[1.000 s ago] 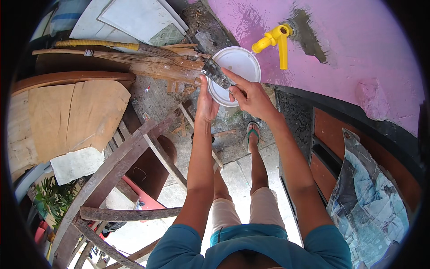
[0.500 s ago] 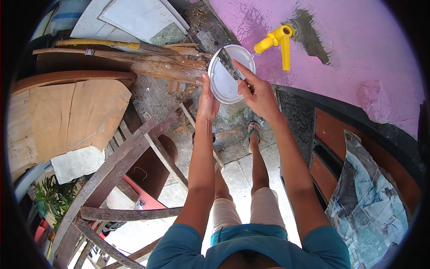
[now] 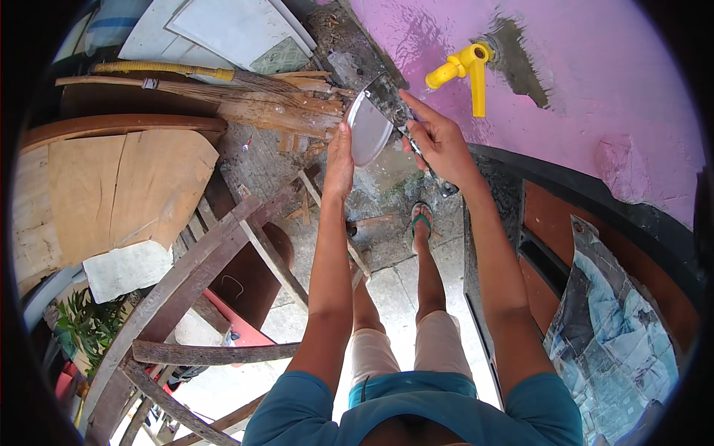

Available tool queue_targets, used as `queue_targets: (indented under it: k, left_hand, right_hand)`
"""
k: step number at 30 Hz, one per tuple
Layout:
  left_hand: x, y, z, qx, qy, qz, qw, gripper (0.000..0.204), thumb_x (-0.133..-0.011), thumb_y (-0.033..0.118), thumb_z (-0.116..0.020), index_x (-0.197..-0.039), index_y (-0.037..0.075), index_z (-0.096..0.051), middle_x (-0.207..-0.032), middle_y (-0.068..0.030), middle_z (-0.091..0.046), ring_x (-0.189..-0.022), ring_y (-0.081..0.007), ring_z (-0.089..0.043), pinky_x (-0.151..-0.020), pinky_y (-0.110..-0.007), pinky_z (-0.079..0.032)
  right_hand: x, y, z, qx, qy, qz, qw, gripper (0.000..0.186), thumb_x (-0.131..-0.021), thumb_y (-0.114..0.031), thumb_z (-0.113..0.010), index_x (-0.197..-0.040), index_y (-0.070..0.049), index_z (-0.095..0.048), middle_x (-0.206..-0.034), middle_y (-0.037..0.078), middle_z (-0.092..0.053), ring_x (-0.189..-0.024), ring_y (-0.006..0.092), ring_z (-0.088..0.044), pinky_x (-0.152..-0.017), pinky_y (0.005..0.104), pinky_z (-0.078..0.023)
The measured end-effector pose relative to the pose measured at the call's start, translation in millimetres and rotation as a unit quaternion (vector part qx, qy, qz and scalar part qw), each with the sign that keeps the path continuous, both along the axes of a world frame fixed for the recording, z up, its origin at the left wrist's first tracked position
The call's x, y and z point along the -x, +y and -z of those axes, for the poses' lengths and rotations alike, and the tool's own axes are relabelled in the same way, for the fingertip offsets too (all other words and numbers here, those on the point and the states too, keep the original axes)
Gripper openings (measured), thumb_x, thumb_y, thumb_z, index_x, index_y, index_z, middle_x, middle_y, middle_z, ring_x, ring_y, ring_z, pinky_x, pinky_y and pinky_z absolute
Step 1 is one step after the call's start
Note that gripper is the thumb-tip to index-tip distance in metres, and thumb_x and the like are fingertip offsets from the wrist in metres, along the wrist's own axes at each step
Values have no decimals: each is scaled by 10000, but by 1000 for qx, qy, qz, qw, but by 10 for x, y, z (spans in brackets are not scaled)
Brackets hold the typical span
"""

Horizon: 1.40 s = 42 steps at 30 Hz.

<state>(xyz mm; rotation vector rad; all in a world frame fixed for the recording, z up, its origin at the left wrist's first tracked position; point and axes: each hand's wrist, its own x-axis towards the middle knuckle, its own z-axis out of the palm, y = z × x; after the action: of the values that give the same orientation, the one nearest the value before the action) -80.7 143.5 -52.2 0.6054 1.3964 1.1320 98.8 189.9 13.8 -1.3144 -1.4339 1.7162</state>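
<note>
From where I stand, the stained grey concrete floor (image 3: pixel 387 247) carries splintered sheets of pale brown wood (image 3: pixel 297 115), small torn brown wood scraps (image 3: pixel 285 143), a narrow brown wooden strip (image 3: pixel 374 220) and a worn green-strapped sandal (image 3: pixel 421 218).

White panels (image 3: pixel 223 33) are stacked at eleven o'clock. A yellow-handled broom (image 3: pixel 167 69) is seen against splintered wood (image 3: pixel 286 117) at ten, tan plywood (image 3: pixel 126 193) at nine. A wooden frame (image 3: pixel 187 267) and a leafy plant (image 3: pixel 89 323) are found at eight. At two, a pink wall (image 3: pixel 595 97) is marked by a grey patch (image 3: pixel 517 63); a creased blue-grey sheet (image 3: pixel 610 357) is draped at four.
</note>
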Motion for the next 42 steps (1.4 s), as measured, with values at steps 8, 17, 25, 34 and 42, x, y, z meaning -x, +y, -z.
queue_targets:
  k: [8,17,25,34,42]
  left_hand:
    - [71,-55,116,-25,-5,-3,1000,634,-977,525,-333,-1347,26,-458,-1249,-133,-543,-1131,-198,-514,-991,-317,-379]
    - [69,13,154,8,-71,-15,997,644,-975,529,-338,-1295,-10,-485,-1233,-129,-545,-1117,-187,-521,-979,-324,-394]
    - [-12,142,156,4,-226,-71,972,687,-964,552,-323,-1347,-14,-394,-1315,-152,-498,-1203,-231,-489,-1044,-366,-355]
    - [-301,398,558,72,-403,-31,912,667,-964,557,-288,-1345,23,-411,-1315,-164,-507,-1185,-278,-516,-1013,-405,-414]
    - [-583,281,771,97,-492,-15,865,589,-980,501,-308,-1352,58,-415,-1292,-155,-532,-1166,-305,-529,-1011,-453,-410]
  right_hand:
    - [18,-21,-43,-5,-21,-43,999,486,-942,-63,-461,-1415,-153,-390,-634,5,-552,-432,56,-437,-441,232,-400]
    - [38,-64,3,34,4,-112,993,525,-930,-61,-499,-1424,-188,-377,-619,-4,-574,-429,52,-440,-437,234,-402]
    - [-10,-89,143,-24,5,13,1000,520,-924,-60,-516,-1418,-142,-373,-631,22,-577,-438,53,-447,-426,219,-371]
    - [-129,-40,35,120,152,169,966,346,-945,-214,-544,-1242,-52,-470,-740,20,-578,-541,65,-509,-435,208,-393]
    - [-348,-123,-91,90,110,133,981,313,-954,-181,-514,-1218,-16,-480,-799,46,-611,-476,53,-480,-395,203,-357]
